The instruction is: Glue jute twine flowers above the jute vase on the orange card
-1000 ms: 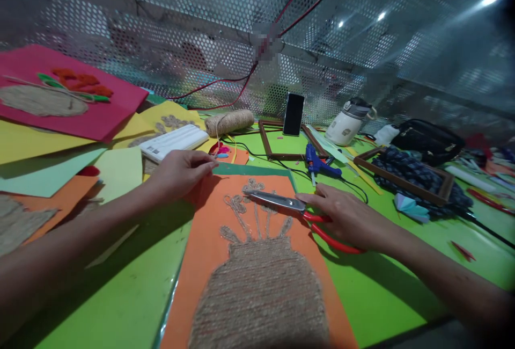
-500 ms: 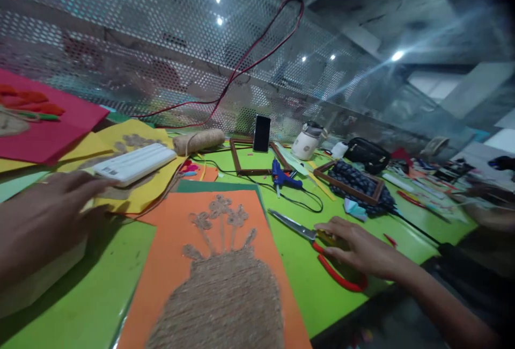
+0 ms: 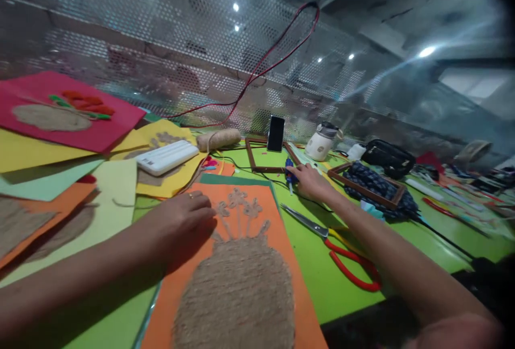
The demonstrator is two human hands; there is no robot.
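An orange card [image 3: 237, 193] in front of me carries a vase of wound twine [image 3: 241, 290] with several twine flowers [image 3: 237, 198] above it. Across the card's upper left edge lies my left hand [image 3: 191, 215], palm down, fingers extended beside the flowers, holding nothing that I can see. Farther off, my right hand [image 3: 309, 180] reaches over the table and closes around the blue glue gun [image 3: 288, 169], covering most of its handle. Scissors [image 3: 309, 220] with red and yellow handles rest on the green table under my right forearm, blades slightly apart.
A white power-bank-like block [image 3: 167, 157] sits on yellow sheets beside a twine roll [image 3: 219, 138]. Behind stand a phone [image 3: 276, 133] and a white bottle [image 3: 319, 142]. Brown frames [image 3: 267, 169], dark patterned cloth [image 3: 362, 180] and a black pouch [image 3: 388, 157] lie rightward. Coloured papers [image 3: 52, 180] overlap at left.
My right hand has left the scissors and moved forward onto the glue gun. My left hand has come from the papers at left onto the orange card. The view has shifted left.
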